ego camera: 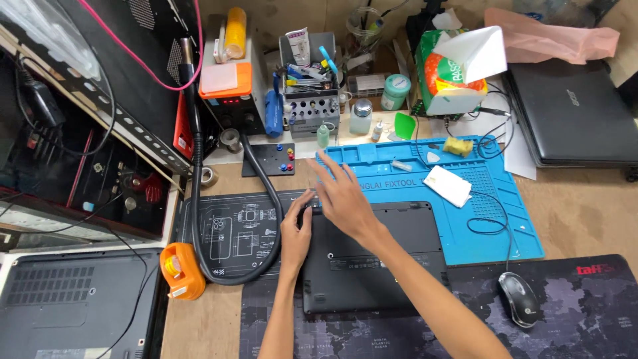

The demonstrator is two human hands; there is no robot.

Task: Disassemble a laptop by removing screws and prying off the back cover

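Note:
A dark laptop (372,266) lies bottom side up on the workbench, partly over a blue repair mat (492,213). My left hand (296,229) rests on the laptop's far left corner, fingers curled on its edge. Above the same far edge, my right hand (339,196) reaches across with its fingers spread, holding nothing that I can see. The two hands nearly touch at that corner.
A black hose (266,193) loops over a black printed mat (236,233), beside an orange tool stand (179,269). A mouse (518,299) sits on a dark desk mat at the right. Another upturned laptop (73,299) lies at the bottom left. Tool racks and bottles crowd the back.

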